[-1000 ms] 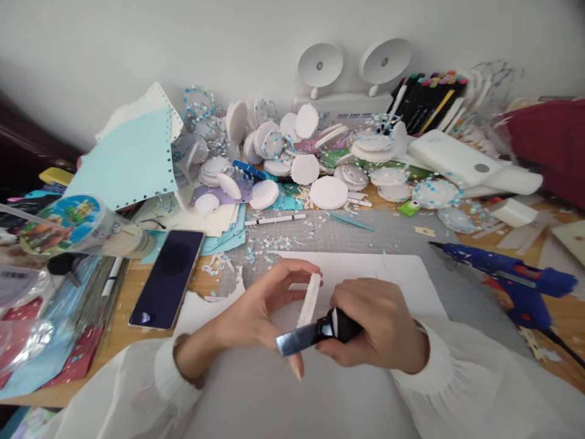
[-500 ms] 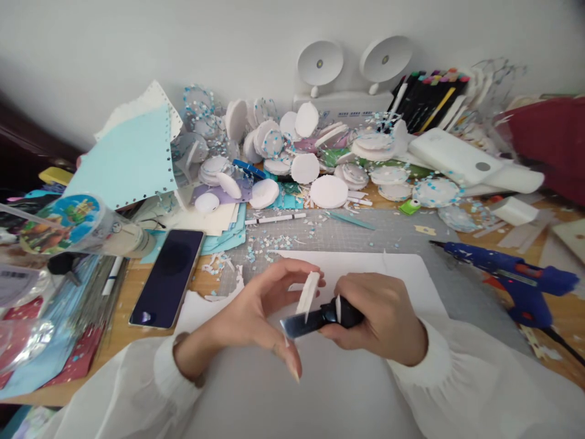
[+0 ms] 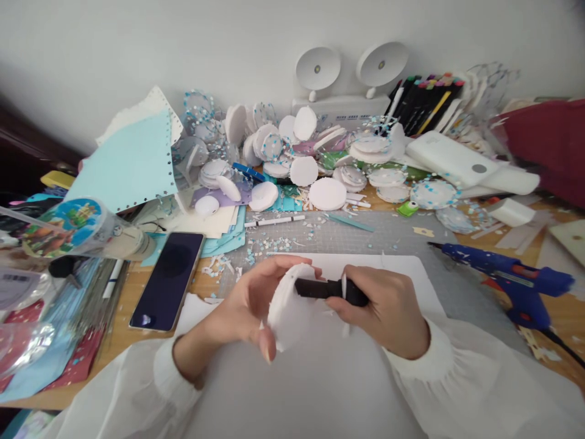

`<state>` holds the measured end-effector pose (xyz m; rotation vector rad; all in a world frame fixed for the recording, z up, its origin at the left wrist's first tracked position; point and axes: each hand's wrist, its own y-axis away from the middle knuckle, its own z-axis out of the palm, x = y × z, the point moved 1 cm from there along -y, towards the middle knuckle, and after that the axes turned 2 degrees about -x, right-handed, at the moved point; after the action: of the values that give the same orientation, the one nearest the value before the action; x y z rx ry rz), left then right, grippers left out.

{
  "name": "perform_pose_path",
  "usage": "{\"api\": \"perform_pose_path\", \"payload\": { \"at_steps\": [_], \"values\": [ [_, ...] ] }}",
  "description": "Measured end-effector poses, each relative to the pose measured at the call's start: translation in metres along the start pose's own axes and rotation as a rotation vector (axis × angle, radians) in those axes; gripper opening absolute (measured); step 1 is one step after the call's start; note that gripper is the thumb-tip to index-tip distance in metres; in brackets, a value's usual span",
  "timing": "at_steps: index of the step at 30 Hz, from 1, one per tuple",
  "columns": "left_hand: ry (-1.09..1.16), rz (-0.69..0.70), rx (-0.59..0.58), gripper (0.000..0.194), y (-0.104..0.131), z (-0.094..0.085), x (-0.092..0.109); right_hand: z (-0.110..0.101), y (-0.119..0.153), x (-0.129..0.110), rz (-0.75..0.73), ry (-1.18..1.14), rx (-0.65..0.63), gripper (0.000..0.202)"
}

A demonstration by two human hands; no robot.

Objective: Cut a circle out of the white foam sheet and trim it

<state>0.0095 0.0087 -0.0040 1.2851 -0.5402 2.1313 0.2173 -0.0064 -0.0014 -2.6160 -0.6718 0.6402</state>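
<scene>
We see the left hand [image 3: 249, 299] cupped around a white disc [image 3: 287, 314], fingers curled behind its far part and thumb near its lower left rim. The right hand [image 3: 388, 305] is closed on the black handle [image 3: 357, 294] of a knife, whose dark blade [image 3: 313, 288] points left.

We note the principal relation: the disc stands tilted on edge above the white sheet [image 3: 402, 268], its long axis slanting from far right to near left, while the blade lies nearly level across its upper right part. The left hand is the nearer to the disc; the right hand lies to its right, with the blade spanning the gap. Whether the blade touches the disc or overlaps it only in our view, we cannot tell.

About them, we find the sheet over the grey mat [image 3: 397, 228], a phone [image 3: 169, 280] on the desk beyond the mat's left edge, a blue glue gun [image 3: 507, 268] by its right edge, and more white discs [image 3: 328, 194] beyond its far edge.
</scene>
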Motion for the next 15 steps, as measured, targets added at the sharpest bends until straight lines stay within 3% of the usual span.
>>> {"api": "perform_pose_path", "payload": {
  "at_steps": [15],
  "values": [
    [-0.099,-0.007,-0.039,0.089,-0.0017,0.004,-0.0024,-0.0022,-0.0003,-0.0066,-0.042,-0.052,0.011,0.053]
  ]
}}
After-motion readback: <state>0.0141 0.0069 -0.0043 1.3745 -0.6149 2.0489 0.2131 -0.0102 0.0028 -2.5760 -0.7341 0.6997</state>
